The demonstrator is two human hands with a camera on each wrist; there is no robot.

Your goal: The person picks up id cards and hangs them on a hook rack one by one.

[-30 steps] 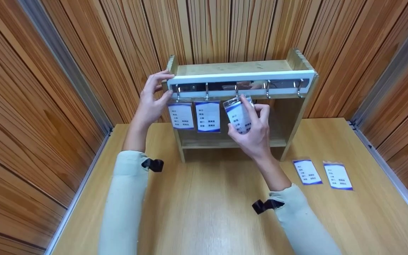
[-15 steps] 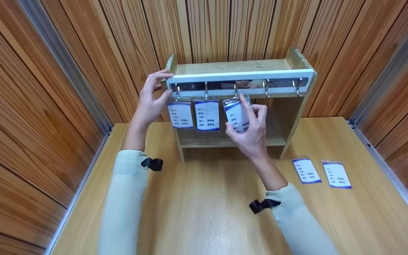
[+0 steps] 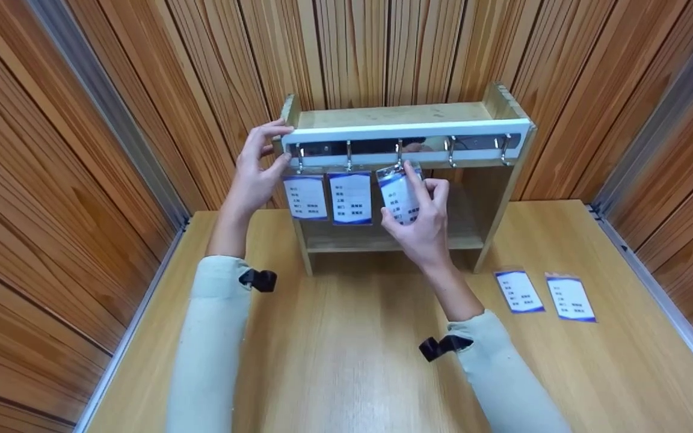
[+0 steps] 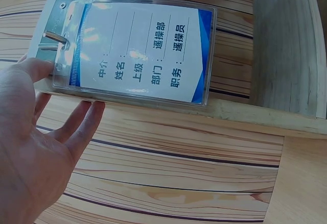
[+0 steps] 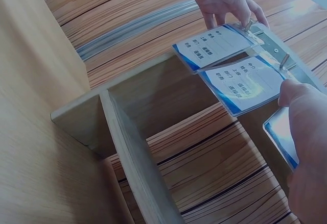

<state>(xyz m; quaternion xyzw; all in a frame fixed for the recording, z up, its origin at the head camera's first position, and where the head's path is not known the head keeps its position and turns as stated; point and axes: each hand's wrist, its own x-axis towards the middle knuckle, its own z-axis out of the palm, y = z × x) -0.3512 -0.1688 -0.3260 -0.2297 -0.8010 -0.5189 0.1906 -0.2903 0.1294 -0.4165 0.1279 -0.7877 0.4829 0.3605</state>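
Observation:
In the head view, my right hand (image 3: 425,225) pinches a clear-cased name badge (image 3: 396,191) with a white card and blue trim. Its top lies at the tip of the middle hook (image 3: 400,150); whether the slot is over the hook cannot be told. My left hand (image 3: 255,174) grips the left end of the wooden shelf (image 3: 394,114), its thumb on the front of the hook rail (image 3: 370,132). Two similar badges, the leftmost badge (image 3: 306,197) and the second badge (image 3: 351,197), hang from the two left hooks. The left wrist view shows the leftmost badge (image 4: 143,55) close up, beside my thumb.
Two loose badges, one nearer (image 3: 520,291) and one farther right (image 3: 570,299), lie on the wooden table (image 3: 322,361) right of the shelf. The two right hooks, the fourth hook (image 3: 452,151) and the fifth hook (image 3: 506,149), bear nothing. Wood-panelled walls surround the table.
My right hand has shifted slightly left with the badge, which stands a little more upright beneath the middle hook. My left hand keeps its grip on the shelf's end.

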